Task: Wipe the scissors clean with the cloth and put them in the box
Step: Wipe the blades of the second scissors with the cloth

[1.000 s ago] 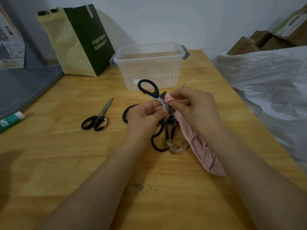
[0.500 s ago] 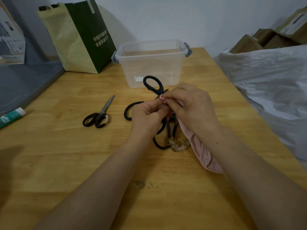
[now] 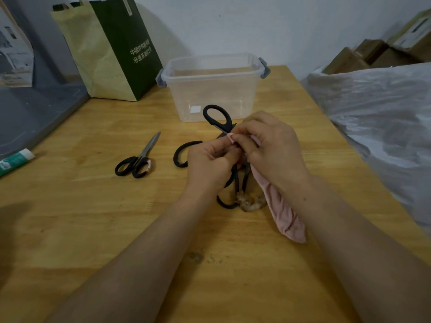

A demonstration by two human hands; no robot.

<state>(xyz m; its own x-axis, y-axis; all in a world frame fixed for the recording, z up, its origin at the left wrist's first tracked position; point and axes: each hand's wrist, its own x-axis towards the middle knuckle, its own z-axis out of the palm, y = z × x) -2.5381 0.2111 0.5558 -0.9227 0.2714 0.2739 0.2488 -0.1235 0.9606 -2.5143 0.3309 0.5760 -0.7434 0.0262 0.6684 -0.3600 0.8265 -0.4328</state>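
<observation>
Tube [image 3: 14, 160], green and white, lies at the far left edge of the wooden table [image 3: 93, 229], well left of the clear open-topped box [image 3: 210, 94] and nearer the camera than it. A green and tan paper bag [image 3: 121, 50] stands just left of the box, against the wall.

The small scissors [image 3: 145, 151], black-handled with blades together, lie flat in front of the box and to its left, tips aimed roughly toward it. A heap of scissors [image 3: 236, 180] lies directly in front of the box, mostly hidden under the hands; how many pairs are in it I cannot tell.

The left hand [image 3: 210, 164] hovers above that heap, in front of the box, with its fingers curled round the held scissors [image 3: 222, 126], gripping them near the pivot. One black handle loop of that pair stands up above the hands and overlaps the box's front wall in the view.

The right hand [image 3: 272, 148], touching the left one and in front of the box's right half, pinches a fold of the pink cloth [image 3: 283, 213] around the blades with thumb and fingertips. The blades themselves are covered. The rest of the cloth trails from that hand toward the camera, away from the box.

Crumpled white plastic sheeting [image 3: 377, 117] fills the space right of the box, past the table's edge, with cardboard cartons [image 3: 373, 52] behind it.
</observation>
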